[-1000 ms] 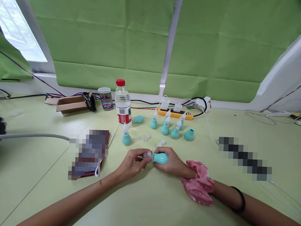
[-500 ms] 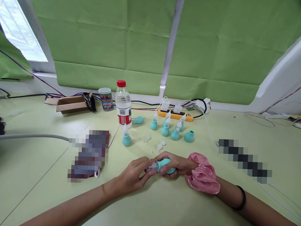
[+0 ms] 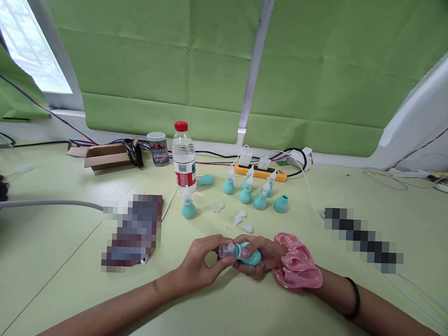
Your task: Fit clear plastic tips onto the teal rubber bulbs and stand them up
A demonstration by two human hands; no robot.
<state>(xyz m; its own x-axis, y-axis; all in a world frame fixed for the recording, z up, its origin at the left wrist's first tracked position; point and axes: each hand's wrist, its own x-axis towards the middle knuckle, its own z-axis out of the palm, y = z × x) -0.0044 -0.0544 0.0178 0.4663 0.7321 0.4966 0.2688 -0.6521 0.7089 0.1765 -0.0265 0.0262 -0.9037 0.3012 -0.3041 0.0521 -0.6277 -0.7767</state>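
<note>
My right hand [image 3: 259,252] is wrapped round the teal squeeze bulb [image 3: 251,255] of a nasal aspirator, neck pointing left. With thumb and fingers my left hand [image 3: 200,260] pinches the clear plastic piece [image 3: 226,250] at the bulb's neck. Just beyond the hands lie loose white tips [image 3: 240,217] and a clear part [image 3: 217,206]. An upright aspirator with a white tip [image 3: 188,209] stands to the left. Farther back, several similar aspirators [image 3: 245,194] stand in a group, beside a bare teal bulb [image 3: 281,204]. Another teal bulb [image 3: 206,179] lies on its side near the bottle.
A water bottle [image 3: 184,159] with a red cap and a printed can [image 3: 158,149] stand at the back, near an open cardboard box [image 3: 109,156]. An orange power strip [image 3: 260,171] with cables lies by the wall. Blurred items lie left [image 3: 135,233] and right [image 3: 364,239].
A white tip that was hidden beneath or behind my right hand now shows on the table. Both hands have shifted slightly nearer me, and more of the clear piece is visible between my left fingers.
</note>
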